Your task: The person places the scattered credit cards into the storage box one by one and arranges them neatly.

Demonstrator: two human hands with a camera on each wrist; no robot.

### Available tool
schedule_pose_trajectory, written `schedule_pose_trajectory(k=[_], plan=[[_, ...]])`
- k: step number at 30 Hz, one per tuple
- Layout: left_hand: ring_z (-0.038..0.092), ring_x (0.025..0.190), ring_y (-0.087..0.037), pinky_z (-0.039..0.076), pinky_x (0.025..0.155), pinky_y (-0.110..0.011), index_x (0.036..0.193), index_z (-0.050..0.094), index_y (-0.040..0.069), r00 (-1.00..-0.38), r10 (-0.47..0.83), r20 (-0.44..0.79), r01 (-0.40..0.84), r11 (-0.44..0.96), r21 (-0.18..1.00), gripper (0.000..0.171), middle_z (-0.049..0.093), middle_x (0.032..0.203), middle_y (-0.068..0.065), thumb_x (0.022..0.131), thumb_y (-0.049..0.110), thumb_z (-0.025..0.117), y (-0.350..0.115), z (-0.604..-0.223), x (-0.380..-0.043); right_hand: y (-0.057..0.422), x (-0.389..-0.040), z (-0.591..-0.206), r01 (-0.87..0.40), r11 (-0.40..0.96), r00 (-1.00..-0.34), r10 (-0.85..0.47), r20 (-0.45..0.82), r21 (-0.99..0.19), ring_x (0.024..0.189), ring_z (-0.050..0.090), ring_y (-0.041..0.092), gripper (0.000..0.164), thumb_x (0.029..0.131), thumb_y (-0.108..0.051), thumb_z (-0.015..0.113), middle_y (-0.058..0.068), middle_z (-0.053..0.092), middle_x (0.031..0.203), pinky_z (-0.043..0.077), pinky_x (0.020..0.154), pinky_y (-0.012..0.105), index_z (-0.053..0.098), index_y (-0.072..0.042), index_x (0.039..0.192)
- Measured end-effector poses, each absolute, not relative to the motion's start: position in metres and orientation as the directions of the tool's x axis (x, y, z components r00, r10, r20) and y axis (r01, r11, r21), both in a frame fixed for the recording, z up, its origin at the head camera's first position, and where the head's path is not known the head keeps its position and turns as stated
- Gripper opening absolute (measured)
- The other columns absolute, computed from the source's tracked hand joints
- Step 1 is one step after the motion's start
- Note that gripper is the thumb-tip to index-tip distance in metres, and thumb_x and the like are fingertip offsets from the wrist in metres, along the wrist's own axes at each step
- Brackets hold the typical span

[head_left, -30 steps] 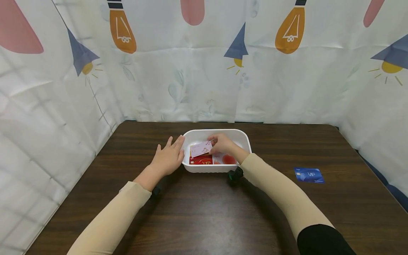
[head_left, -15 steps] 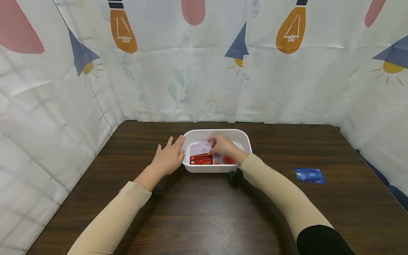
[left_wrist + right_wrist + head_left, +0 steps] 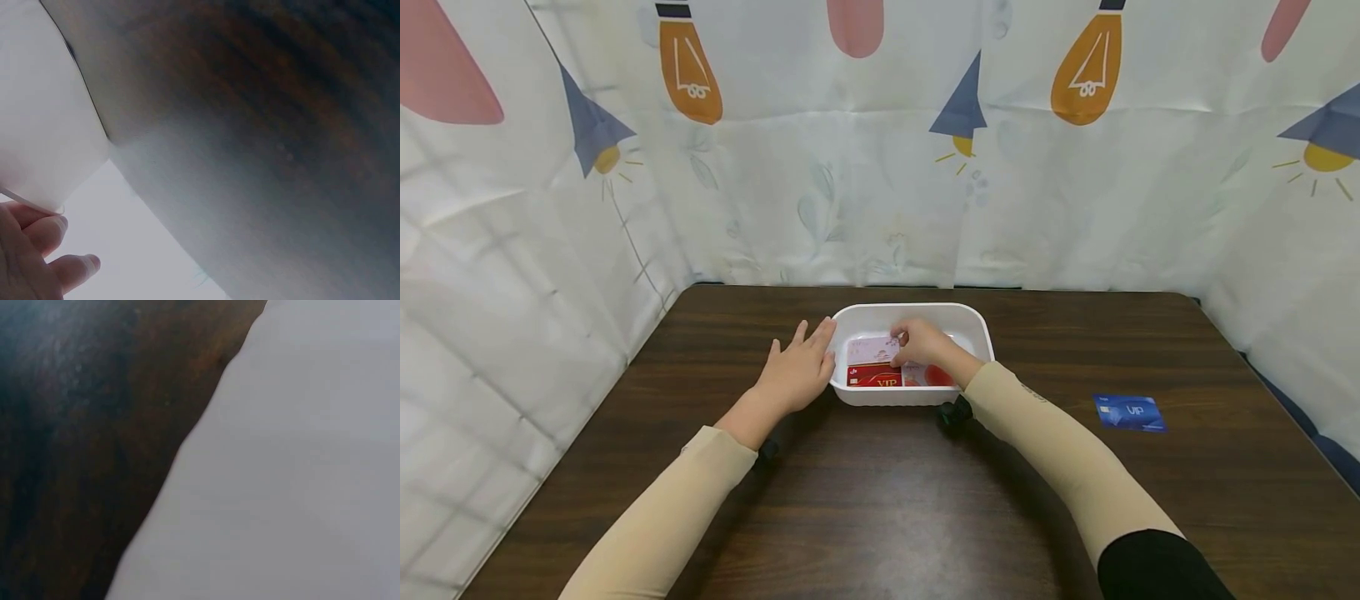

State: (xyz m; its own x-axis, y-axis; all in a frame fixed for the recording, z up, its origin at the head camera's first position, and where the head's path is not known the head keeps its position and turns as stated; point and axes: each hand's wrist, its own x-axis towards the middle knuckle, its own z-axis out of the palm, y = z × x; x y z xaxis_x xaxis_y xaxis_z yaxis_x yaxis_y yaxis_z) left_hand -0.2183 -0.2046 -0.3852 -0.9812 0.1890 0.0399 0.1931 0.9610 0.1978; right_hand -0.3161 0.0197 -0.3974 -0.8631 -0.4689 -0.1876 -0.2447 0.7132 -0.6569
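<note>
A white plastic tray [image 3: 917, 397] stands toward the back of the table. Inside it are a red VIP card [image 3: 868, 377], a pale pink card [image 3: 871, 350] just behind that one, and a white card with red round shapes [image 3: 938, 377] at the right. My right hand [image 3: 925, 340] reaches in over the tray's front side, thumb and curled fingers pinching the pink card's right edge. My left hand [image 3: 793, 371] rests with spread, straight fingers against the tray's left side. In the left wrist view, fingertips [image 3: 47, 234] are right at the tray rim. Only tray wall [image 3: 281, 475] and table show in the right wrist view.
On the dark wooden table [image 3: 865, 517] a blue VIP card [image 3: 1130, 412] lies by itself to the right of the tray. A white curtain [image 3: 865, 192] printed with lamps and bulbs hangs behind the table and along both sides.
The pink card has gone from tilted over the red card to flat behind it, with my right hand still at its edge. My left hand has stayed in place.
</note>
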Motion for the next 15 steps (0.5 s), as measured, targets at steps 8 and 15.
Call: schedule_pose_trajectory(k=[8,15], plan=[[0.019,0.153,-0.041,0.017,0.113,-0.075,0.163,0.026,0.008,-0.982,0.188,0.036,0.191,0.957,0.218,0.061,0.027,0.167,-0.009,0.108,0.029,0.040,-0.2045,-0.3825,-0.2166,0.0181,-0.3148,-0.3959,-0.243,0.735,-0.863,-0.461,-0.205,-0.633,0.097,0.055,0.024,0.050,0.085,-0.013,0.082,0.012,0.062,0.105,0.048,0.089,0.036,0.067,-0.003,0.132],[0.018,0.154,-0.040,0.017,0.113,-0.075,0.163,0.025,0.008,-0.982,0.188,0.031,0.190,0.957,0.220,0.061,0.026,0.167,-0.009,0.108,0.030,0.040,-0.2043,-0.3814,-0.2157,0.0180,-0.3141,-0.3959,-0.250,0.738,-0.865,-0.461,-0.197,-0.626,0.097,0.055,0.024,0.049,0.085,-0.014,0.082,0.012,0.063,0.105,0.048,0.090,0.036,0.067,-0.003,0.131]])
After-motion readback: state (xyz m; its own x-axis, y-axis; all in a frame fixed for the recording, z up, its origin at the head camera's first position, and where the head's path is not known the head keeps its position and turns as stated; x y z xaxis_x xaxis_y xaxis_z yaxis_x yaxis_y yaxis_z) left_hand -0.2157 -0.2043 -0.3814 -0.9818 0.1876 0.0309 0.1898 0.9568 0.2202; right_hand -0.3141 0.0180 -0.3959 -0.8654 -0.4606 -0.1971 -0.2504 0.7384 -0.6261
